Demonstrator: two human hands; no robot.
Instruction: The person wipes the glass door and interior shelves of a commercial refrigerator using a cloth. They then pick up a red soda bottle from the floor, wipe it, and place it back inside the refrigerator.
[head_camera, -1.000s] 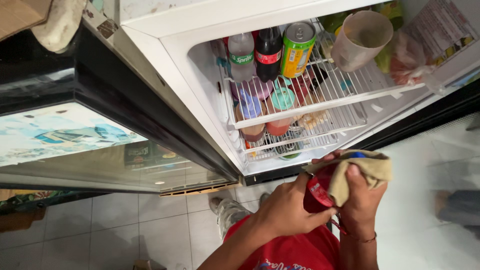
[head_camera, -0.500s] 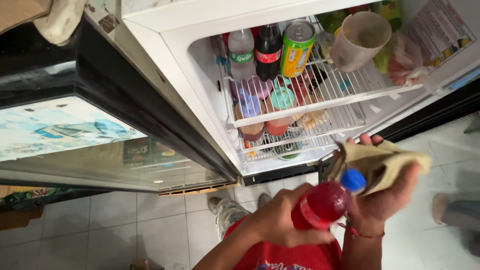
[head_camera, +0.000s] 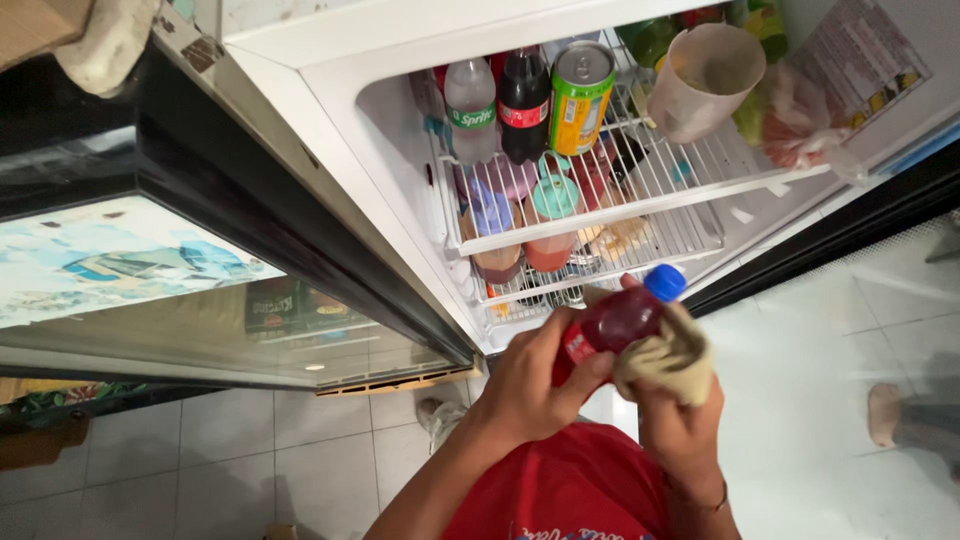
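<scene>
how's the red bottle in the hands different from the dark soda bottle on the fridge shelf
The red bottle has a blue cap and lies tilted between the left hand and right hand, partly wrapped in a beige cloth. The dark soda bottle has a red label and stands on the wire shelf among other drinks, untouched. Its liquid looks near black; the held one's is red. Both look like small plastic drink bottles.

I hold a bottle (head_camera: 615, 322) between my left hand (head_camera: 525, 385) at 9 o'clock and my right hand (head_camera: 680, 420) at 4, a cloth (head_camera: 665, 355) between palm and bottle. At 12 stands the open fridge (head_camera: 400, 150), drinks (head_camera: 520, 100) on its wire shelf (head_camera: 640, 195), door (head_camera: 150, 240) at 9.
</scene>
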